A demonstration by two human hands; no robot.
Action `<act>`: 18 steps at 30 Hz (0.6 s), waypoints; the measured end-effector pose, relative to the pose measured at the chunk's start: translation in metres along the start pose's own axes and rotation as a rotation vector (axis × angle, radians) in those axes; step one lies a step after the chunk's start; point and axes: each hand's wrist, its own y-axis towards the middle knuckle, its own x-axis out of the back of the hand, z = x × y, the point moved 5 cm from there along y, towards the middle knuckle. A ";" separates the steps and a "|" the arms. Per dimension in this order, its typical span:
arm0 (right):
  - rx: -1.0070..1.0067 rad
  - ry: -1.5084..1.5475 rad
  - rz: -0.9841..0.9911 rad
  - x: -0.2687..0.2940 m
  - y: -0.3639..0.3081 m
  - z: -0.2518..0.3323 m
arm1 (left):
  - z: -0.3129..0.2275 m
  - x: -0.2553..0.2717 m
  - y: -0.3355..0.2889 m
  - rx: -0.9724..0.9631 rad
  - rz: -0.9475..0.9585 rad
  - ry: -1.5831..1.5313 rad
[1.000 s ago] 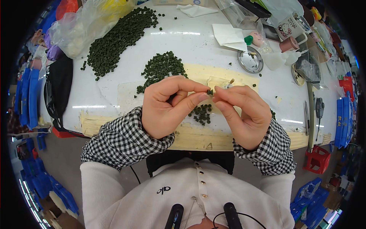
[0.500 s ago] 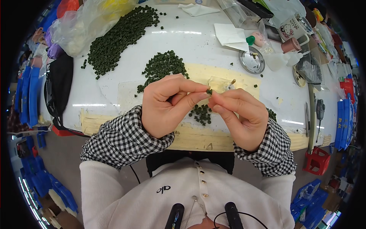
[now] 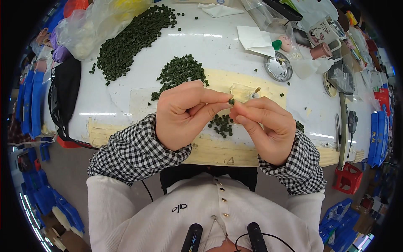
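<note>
A small dark green part (image 3: 231, 101) is pinched at the fingertips, its exact kind too small to make out. My left hand (image 3: 182, 113) grips it from the left between thumb and forefinger. From the right, my right hand (image 3: 268, 126) closes thumb and fingers on its other side, so the fingertips of both hands nearly meet. Just below them lies a little cluster of like green parts (image 3: 221, 126). Beyond my left hand spreads a middle-sized pile of green parts (image 3: 180, 71), and a few more show beside my right wrist.
A large heap of green parts (image 3: 130, 46) lies at the far left beside clear plastic bags (image 3: 84, 38). To the right are a round metal lid (image 3: 278, 67), white paper (image 3: 255, 40), a mug (image 3: 321, 31), a pink thread spool (image 3: 320, 51) and tweezers (image 3: 338, 132). Yellowish tape (image 3: 218, 153) edges the table.
Both hands stay almost in place. The green part has turned slightly between the fingertips and shows a little more.
</note>
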 end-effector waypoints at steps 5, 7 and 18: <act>0.000 -0.009 0.004 0.001 0.000 0.001 | -0.001 0.001 0.001 0.003 0.019 0.012; 0.008 -0.017 0.007 0.001 0.000 0.001 | -0.001 0.001 0.002 0.007 0.026 0.014; 0.051 -0.335 -0.168 0.027 0.009 0.018 | 0.006 0.000 0.001 0.108 -0.024 -0.095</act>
